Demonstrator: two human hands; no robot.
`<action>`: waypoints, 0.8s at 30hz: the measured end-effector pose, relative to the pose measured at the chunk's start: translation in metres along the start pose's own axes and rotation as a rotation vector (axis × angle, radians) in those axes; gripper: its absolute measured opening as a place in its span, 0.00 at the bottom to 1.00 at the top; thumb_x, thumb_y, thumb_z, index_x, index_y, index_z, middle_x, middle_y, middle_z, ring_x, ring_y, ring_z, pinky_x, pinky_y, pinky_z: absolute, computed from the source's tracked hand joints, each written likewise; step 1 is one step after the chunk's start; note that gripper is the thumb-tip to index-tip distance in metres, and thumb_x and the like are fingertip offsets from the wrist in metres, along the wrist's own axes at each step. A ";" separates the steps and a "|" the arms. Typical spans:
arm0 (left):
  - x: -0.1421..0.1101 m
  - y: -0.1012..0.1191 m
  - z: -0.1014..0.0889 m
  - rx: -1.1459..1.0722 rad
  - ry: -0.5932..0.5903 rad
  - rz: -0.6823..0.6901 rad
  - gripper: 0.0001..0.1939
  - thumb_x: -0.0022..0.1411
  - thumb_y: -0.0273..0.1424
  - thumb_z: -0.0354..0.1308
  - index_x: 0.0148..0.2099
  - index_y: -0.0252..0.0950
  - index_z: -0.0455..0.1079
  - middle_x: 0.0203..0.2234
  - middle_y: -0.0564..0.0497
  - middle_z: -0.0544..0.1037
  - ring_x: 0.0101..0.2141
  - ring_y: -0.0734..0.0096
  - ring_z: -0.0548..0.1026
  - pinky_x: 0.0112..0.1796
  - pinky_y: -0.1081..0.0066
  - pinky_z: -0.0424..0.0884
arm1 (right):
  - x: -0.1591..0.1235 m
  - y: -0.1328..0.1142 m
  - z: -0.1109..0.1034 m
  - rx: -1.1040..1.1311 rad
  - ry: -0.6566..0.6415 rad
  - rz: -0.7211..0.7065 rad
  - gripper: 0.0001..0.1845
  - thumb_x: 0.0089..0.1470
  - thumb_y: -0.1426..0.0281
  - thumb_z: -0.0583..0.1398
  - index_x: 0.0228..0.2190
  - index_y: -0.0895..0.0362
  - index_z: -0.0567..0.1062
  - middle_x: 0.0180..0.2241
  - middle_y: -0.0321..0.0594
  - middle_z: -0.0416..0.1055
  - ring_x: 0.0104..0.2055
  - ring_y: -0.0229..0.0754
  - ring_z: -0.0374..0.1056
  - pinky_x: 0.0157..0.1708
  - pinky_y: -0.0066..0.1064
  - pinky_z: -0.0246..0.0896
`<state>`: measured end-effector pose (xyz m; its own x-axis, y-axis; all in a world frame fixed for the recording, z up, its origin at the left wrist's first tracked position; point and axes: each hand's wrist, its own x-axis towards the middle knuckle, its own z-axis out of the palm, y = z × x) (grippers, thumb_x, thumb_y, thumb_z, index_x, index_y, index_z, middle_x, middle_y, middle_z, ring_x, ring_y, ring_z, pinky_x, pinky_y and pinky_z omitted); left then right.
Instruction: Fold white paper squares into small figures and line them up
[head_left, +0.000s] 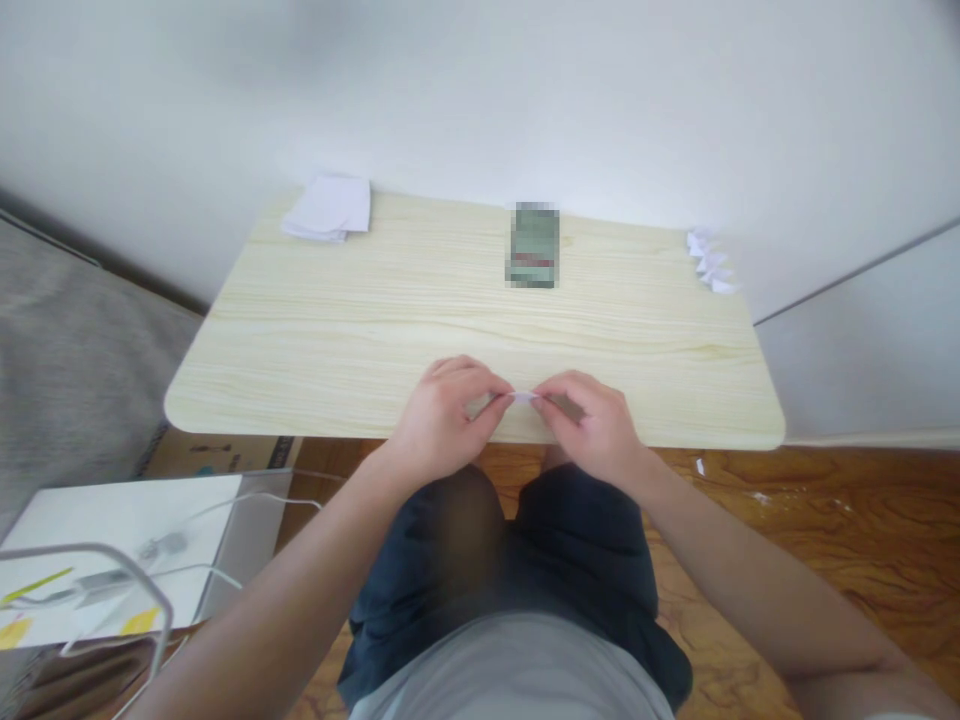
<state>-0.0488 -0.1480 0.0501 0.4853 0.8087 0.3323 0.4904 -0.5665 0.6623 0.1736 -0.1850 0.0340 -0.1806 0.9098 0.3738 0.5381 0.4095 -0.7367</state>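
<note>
Head view: pinching small white paper (523, 397) in closed fingertips of left hand (442, 415) and right hand (602, 420) by near edge of tabletop (360, 330), risking tears from uneven tugging

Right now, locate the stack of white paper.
In the head view, the stack of white paper lies at the far left corner of the table, near the wall, left of the pixelated green rectangle.

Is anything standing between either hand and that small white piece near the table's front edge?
Nothing visible: the left hand and right hand both pinch the small white piece directly, at opposite ends. The blurred rectangular object and white paper stack lie farther back on the table, apart from both hands.
</note>
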 end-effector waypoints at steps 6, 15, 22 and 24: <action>0.093 -0.022 -0.014 -0.293 0.021 -0.116 0.09 0.63 0.36 0.64 0.39 0.36 0.78 0.35 0.49 0.82 0.38 0.64 0.78 0.40 0.66 0.71 | 0.086 0.027 -0.011 0.358 0.025 0.240 0.10 0.57 0.62 0.67 0.37 0.54 0.78 0.33 0.38 0.81 0.34 0.43 0.78 0.36 0.36 0.73; 0.144 -0.073 -0.011 -0.829 0.059 -0.219 0.10 0.54 0.31 0.71 0.38 0.33 0.79 0.28 0.50 0.80 0.27 0.72 0.77 0.32 0.71 0.73 | 0.146 0.064 -0.003 0.867 0.005 0.328 0.14 0.46 0.63 0.74 0.33 0.54 0.80 0.43 0.39 0.82 0.31 0.39 0.77 0.38 0.37 0.77; 0.135 -0.075 -0.008 -0.860 0.061 -0.219 0.06 0.59 0.29 0.68 0.40 0.35 0.81 0.28 0.49 0.81 0.31 0.70 0.78 0.37 0.69 0.73 | 0.135 0.074 -0.005 0.884 0.011 0.336 0.09 0.51 0.66 0.72 0.36 0.52 0.84 0.33 0.37 0.82 0.34 0.41 0.78 0.39 0.36 0.75; 0.134 -0.074 -0.007 -0.892 0.071 -0.207 0.05 0.60 0.27 0.67 0.39 0.36 0.81 0.29 0.49 0.82 0.32 0.68 0.79 0.39 0.68 0.73 | 0.135 0.076 -0.008 0.886 0.006 0.344 0.08 0.51 0.67 0.71 0.35 0.52 0.84 0.33 0.38 0.82 0.34 0.41 0.78 0.40 0.37 0.75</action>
<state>-0.0250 0.0038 0.0501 0.3895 0.9052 0.1701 -0.1919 -0.1008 0.9762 0.1964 -0.0317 0.0332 -0.1229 0.9907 0.0579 -0.2600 0.0242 -0.9653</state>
